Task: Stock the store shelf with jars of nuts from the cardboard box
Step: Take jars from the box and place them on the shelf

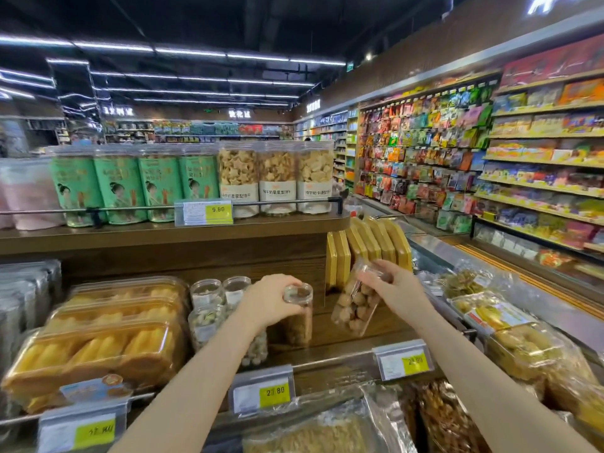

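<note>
supermarket aisles run off behind a wooden shelf [343, 341] where we are working, with strip lights overhead and a wall of bright snack packets to the right. our left hand [268, 300] grips a clear jar of dark nuts [298, 317] from above, fingers [287, 282] curled round the lid; the jar stands upright on the shelf board, long axis vertical, lid up. our right hand [397, 284] holds a second jar of round pale nuts [354, 305] by its top end, fingers curled round it; this one is tilted, its long axis leaning with the base down and to the left, hanging just above the board and apart from the first jar. so we count two jars in hand. just left of the upright jar stand four more clear jars [209, 308] of pale nuts, upright, close together, partly hidden by our left forearm. further left lie clear tubs of yellow pastries [108, 341], stacked. behind the right hand, flat yellow boxes [366, 246] stand on edge in a row. on the shelf above we count four green canisters [134, 188] and three clear canisters of biscuits [277, 178], all upright. three yellow price tags [274, 392] clip to the front rails.
</note>
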Tool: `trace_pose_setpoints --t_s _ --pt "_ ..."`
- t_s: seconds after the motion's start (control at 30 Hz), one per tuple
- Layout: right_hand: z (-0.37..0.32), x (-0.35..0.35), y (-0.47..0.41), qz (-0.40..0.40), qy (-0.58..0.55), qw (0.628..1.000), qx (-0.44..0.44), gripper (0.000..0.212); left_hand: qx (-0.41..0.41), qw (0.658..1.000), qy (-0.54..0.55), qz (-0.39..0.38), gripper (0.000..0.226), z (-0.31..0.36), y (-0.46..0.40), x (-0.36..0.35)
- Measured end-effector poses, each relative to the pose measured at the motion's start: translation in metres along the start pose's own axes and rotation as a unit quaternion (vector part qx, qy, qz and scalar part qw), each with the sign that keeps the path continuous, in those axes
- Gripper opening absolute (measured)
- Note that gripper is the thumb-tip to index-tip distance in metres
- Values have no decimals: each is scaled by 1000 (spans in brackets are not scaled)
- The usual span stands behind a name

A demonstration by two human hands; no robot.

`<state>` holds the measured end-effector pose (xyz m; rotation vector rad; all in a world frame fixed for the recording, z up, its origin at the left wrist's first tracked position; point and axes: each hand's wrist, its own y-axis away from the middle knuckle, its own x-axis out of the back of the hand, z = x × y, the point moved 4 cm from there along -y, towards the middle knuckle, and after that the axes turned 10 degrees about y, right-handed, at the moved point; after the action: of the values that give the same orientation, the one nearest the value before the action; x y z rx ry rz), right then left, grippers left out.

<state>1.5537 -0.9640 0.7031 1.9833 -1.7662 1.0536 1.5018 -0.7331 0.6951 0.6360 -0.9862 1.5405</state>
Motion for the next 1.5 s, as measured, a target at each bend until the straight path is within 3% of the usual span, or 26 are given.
trace_pose_setpoints --t_s 0.1,0.3,0.5,0.77,0.97,1.1,1.23,1.37,1.5 --pt "11 -14 -22 5 17 1000 11 68 -12 988 -153 -15 51 2 -22 -19" --pt "15 -64 -61 -7 41 997 61 57 -33 966 -257 18 31 -11 -48 -34" --pt "26 -112 -87 -19 97 994 40 52 7 968 -249 10 40 -28 -60 -30" --pt "11 -95 -79 -46 134 990 12 86 11 980 -187 67 53 -21 -32 -10" --pt "-25 -38 -9 -49 169 984 36 75 30 982 -162 97 58 16 40 42" --pt "-43 -10 60 -21 162 985 63 58 0 986 -131 106 46 45 100 47" --pt "-40 -7 145 -12 184 979 85 35 -36 993 -100 52 43 51 166 9" --pt "-13 -22 232 -33 172 982 76 30 -26 996 -85 -20 41 45 239 -47" --pt "21 -24 313 -70 178 979 65 29 -11 998 -58 -28 40 52 314 -88"
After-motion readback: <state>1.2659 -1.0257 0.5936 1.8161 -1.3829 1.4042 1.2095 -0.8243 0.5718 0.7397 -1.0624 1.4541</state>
